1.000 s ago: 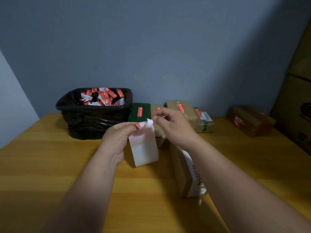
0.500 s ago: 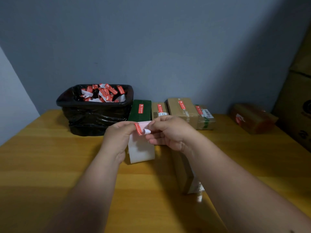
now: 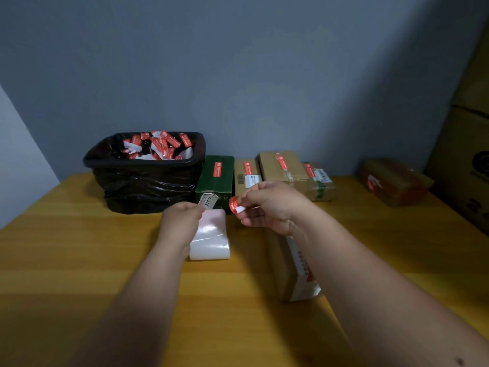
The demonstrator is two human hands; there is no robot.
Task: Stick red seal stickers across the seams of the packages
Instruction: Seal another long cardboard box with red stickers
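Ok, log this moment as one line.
step: sticker peeled | right hand: pinches red seal sticker | left hand: holds backing strip | next package: unsealed, under right forearm

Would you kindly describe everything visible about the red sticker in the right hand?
The red seal sticker is a small, glossy-looking strip with faint white print and a white tab at its lower end. It curls loosely in the air, pinched by the fingers of the right hand, in front of the green box, apart from the white backing sheet held by the left hand.
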